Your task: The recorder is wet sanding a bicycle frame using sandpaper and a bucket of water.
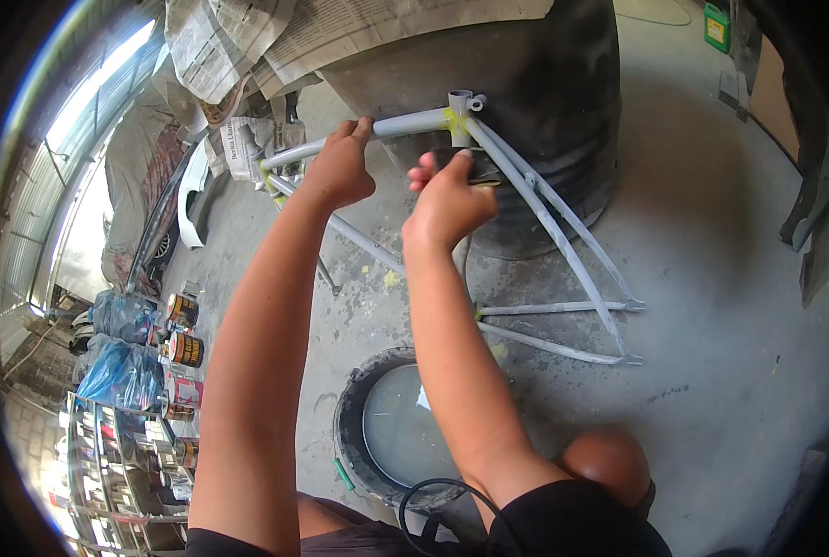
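A grey bicycle frame [414, 123] with yellow-green patches at its joints stands in front of me, its rear stays reaching to the right. My left hand [343, 169] is wrapped round the top tube and steadies it. Just below the seat joint, my right hand [450, 206] is closed on a dark folded sheet that looks like sandpaper [484, 165], pressed around the upright seat tube. The fingers partly hide the sheet and the tube behind it.
Behind the frame stands a large dark drum [563, 102] topped with newspaper [387, 32]. A black bucket [348, 418] of cloudy water sits near my knees. Paint cans [186, 349], blue plastic bags [122, 371] and a metal rack [108, 464] line the left; a green jug [716, 28] stands far right.
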Action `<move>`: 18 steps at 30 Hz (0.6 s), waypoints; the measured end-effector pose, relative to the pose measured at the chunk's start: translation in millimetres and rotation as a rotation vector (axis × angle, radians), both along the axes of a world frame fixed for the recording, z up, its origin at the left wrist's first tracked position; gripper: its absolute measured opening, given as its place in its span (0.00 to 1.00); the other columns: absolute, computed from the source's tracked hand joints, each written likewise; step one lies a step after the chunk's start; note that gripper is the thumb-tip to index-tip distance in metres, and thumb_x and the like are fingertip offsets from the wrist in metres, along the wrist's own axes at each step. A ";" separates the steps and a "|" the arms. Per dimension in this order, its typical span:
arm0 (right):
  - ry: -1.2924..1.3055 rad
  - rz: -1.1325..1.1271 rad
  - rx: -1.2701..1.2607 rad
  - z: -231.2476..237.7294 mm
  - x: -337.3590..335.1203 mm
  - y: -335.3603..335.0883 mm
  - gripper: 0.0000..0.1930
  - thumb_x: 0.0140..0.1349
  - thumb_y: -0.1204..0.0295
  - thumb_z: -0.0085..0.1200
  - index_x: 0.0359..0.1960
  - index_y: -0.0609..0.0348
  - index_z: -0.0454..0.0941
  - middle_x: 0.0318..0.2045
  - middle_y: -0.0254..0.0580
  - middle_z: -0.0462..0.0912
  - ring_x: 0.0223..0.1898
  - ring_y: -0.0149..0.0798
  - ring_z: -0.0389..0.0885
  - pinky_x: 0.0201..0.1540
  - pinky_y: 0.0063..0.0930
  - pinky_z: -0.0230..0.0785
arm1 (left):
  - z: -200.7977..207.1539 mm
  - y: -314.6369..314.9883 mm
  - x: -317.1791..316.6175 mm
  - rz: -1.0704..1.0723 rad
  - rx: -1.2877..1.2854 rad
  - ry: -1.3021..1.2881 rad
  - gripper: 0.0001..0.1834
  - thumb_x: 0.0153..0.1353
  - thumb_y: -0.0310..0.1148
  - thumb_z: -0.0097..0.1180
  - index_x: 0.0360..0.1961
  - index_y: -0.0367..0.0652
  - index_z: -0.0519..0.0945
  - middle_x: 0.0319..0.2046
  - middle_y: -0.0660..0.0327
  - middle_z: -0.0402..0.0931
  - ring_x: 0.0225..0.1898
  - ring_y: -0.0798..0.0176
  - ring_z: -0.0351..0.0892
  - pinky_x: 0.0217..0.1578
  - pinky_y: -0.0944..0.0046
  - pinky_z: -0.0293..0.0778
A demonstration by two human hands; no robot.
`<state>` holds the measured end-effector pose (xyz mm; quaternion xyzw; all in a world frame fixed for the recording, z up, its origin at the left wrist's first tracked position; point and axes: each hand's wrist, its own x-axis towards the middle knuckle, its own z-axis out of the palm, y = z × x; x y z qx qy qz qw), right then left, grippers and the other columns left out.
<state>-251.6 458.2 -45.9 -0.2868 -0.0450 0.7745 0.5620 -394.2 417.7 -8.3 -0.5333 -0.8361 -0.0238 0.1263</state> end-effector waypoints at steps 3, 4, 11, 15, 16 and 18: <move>0.035 -0.064 -0.068 10.5 -5.2 27.8 0.11 0.71 0.73 0.46 0.36 0.72 0.75 0.25 0.51 0.83 0.17 0.34 0.79 0.17 0.24 0.69 | -3.9 7.3 7.7 -0.006 -0.012 -0.019 0.47 0.43 0.19 0.56 0.71 0.41 0.64 0.65 0.51 0.67 0.68 0.45 0.67 0.63 0.53 0.72; 0.051 -0.049 -0.050 12.8 -9.2 27.3 0.11 0.71 0.73 0.46 0.36 0.72 0.74 0.25 0.51 0.83 0.18 0.34 0.80 0.17 0.25 0.69 | -3.0 4.2 3.3 -0.014 -0.003 -0.016 0.47 0.43 0.19 0.57 0.71 0.40 0.64 0.65 0.51 0.67 0.68 0.45 0.67 0.63 0.53 0.72; 0.035 0.027 0.035 -7.9 -2.7 10.0 0.13 0.71 0.72 0.48 0.40 0.76 0.72 0.25 0.52 0.83 0.18 0.35 0.81 0.18 0.24 0.70 | -4.9 1.4 -6.0 -0.039 0.008 0.002 0.47 0.43 0.19 0.57 0.71 0.40 0.64 0.65 0.50 0.68 0.68 0.44 0.68 0.62 0.53 0.73; 0.002 0.104 0.091 -1.0 1.0 22.3 0.12 0.70 0.71 0.51 0.37 0.73 0.74 0.24 0.51 0.83 0.18 0.34 0.81 0.19 0.25 0.72 | -6.9 5.3 0.9 -0.040 0.027 0.026 0.45 0.45 0.20 0.57 0.71 0.40 0.65 0.64 0.49 0.69 0.67 0.43 0.68 0.62 0.53 0.72; -0.043 0.201 0.234 3.6 -1.6 12.3 0.10 0.69 0.72 0.52 0.34 0.70 0.76 0.23 0.48 0.83 0.17 0.33 0.80 0.19 0.25 0.72 | -4.8 0.7 -3.4 -0.051 0.045 0.046 0.42 0.48 0.22 0.58 0.70 0.41 0.66 0.63 0.49 0.70 0.66 0.43 0.69 0.62 0.53 0.72; 0.028 0.424 0.411 11.1 -5.6 -23.2 0.11 0.69 0.71 0.53 0.32 0.70 0.77 0.22 0.45 0.83 0.18 0.33 0.81 0.20 0.26 0.73 | 2.9 4.7 -29.7 -0.071 0.008 -0.041 0.35 0.55 0.26 0.56 0.68 0.41 0.68 0.61 0.49 0.72 0.65 0.44 0.70 0.61 0.54 0.72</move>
